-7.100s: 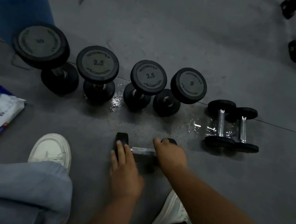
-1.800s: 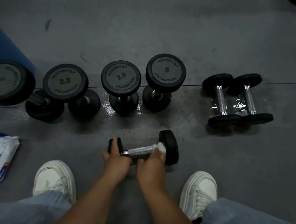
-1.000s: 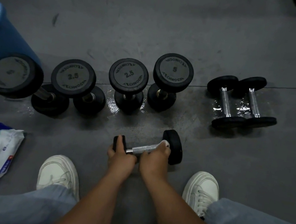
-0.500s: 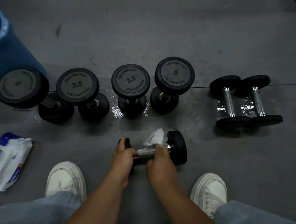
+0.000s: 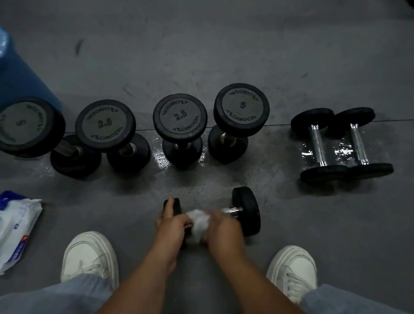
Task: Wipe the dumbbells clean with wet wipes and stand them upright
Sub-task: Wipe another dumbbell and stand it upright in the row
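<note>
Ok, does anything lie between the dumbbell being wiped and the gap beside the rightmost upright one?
Nothing visible: the floor between the held dumbbell and that gap, left of the two lying dumbbells, is only wet.

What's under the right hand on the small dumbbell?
A crumpled white wet wipe, held against the dumbbell handle by the right hand. The handle beneath wipe and hand is hidden.
</note>
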A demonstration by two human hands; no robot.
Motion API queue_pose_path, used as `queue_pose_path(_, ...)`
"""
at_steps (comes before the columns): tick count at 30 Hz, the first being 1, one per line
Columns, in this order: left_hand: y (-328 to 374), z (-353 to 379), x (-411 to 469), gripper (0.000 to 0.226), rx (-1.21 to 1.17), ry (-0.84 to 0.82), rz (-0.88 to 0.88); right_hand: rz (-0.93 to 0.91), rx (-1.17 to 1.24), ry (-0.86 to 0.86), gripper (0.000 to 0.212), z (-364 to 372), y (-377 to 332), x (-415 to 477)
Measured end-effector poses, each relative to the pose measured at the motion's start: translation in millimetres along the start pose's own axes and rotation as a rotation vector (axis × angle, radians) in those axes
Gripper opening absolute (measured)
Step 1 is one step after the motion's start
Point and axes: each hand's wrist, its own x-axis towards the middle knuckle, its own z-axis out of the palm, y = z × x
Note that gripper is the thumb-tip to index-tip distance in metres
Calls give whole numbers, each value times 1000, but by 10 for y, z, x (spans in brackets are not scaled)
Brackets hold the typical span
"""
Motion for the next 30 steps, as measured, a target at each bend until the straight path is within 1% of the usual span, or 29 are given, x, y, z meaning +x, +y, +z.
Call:
queue_pose_path(1,1,0,-10,76,10,3,3,1,-4,167,26,-34,41,12)
queue_pose_path(2,6,7,-30,75,19,5,5,-36,10,261,32,-43,62,-19)
queue_pose_path(3,7,7,-40,74,14,9,2,-117,-29,280,36,-33,45,-80)
queue_pose_path(4,6,9,-45,73,10,7,1,-242,-76,209,39,10,36,-122)
queue_pose_path(5,10,7,-47,73,3,1,-5,-340,-153,88,42,77,18,-167)
queue_pose_path(6,19,10,-54,75,1,-12,-8,-382,-201,19,47,121,51,-179)
queue_pose_path(7,11,7,-43,78,-7,-18,-15,-358,-228,37,51,95,44,-191)
queue_pose_path(8,5,4,-46,81,-13,-17,-17,-266,-199,118,53,48,55,-149)
queue_pose_path(9,10,5,-54,82,-17,-12,-18,-133,-178,211,57,-2,92,-103)
queue_pose_path(10,8,6,-54,82,-10,-12,-16,-28,-197,237,62,-17,99,-88)
queue_pose_path(11,-8,10,-49,83,-12,-16,-19,12,-264,212,67,1,75,-132)
queue_pose_path(12,-15,18,-54,86,-13,-21,-22,16,-332,162,70,53,52,-186)
queue_pose_path(13,-36,19,-31,89,-24,-23,-27,2,-333,148,70,115,26,-222)
queue_pose_path(15,-79,13,12,91,-23,-20,-30,14,-177,203,62,147,-35,-237)
queue_pose_path(16,-85,8,20,92,-7,-21,-32,46,-96,266,58,143,-15,-181)
queue_pose_path(17,-82,6,23,91,-1,-18,-32,73,-68,312,58,129,4,-129)
queue_pose_path(20,4,15,-63,82,48,-2,18,159,-67,260,61,178,124,-140)
queue_pose_path(22,6,22,-67,73,68,6,28,171,41,222,58,254,181,-166)
queue_pose_path(23,-2,23,-59,72,74,11,26,159,55,243,58,244,152,-189)
queue_pose_path(25,9,21,-70,72,65,11,32,99,78,325,66,222,123,-186)
queue_pose_path(26,15,21,-79,73,64,7,39,75,79,331,70,209,115,-200)
queue_pose_path(28,16,21,-102,77,69,3,32,55,13,319,74,243,145,-255)
queue_pose_path(30,31,19,-120,75,88,3,32,87,42,285,74,303,184,-304)
